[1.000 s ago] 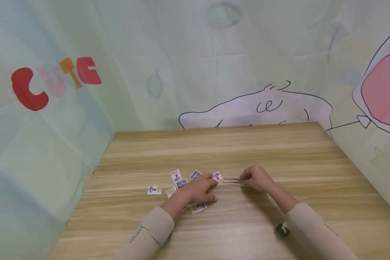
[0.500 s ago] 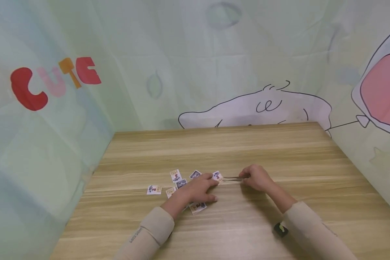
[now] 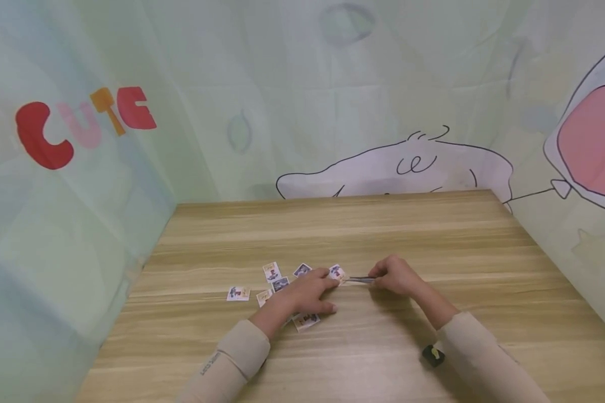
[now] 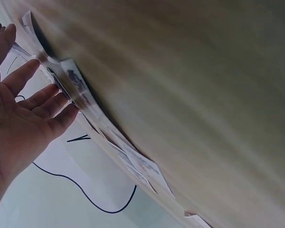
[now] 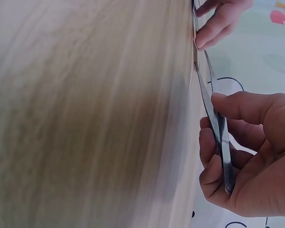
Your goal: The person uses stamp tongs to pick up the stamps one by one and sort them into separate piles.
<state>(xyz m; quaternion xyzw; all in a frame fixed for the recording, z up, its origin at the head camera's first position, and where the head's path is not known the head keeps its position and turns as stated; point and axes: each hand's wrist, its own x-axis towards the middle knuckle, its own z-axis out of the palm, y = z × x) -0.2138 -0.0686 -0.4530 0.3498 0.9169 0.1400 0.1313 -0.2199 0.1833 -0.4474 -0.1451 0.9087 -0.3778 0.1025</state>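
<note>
Small printed paper cards, like stamps, lie on the wooden table in the head view. My left hand [image 3: 310, 294] lies over several of them with its fingers extended, the fingertips touching the edge of one card [image 3: 336, 272]. My right hand [image 3: 398, 275] holds metal tweezers [image 5: 225, 154] between thumb and fingers, pointing left at that same card. In the right wrist view the prongs stand apart at the tips, one close to the card's edge; whether they grip it I cannot tell. My left palm hides part of the card group.
One card [image 3: 238, 294] lies apart at the left, and another [image 3: 306, 321] shows below my left hand. A small black object [image 3: 433, 355] sits by my right sleeve. Printed cloth [image 3: 222, 101] hangs behind and beside the table [image 3: 408, 224].
The tweezers' prongs look closer together in the head view than a second ago. Both hands stay nearly in place, and the cards lie as before.
</note>
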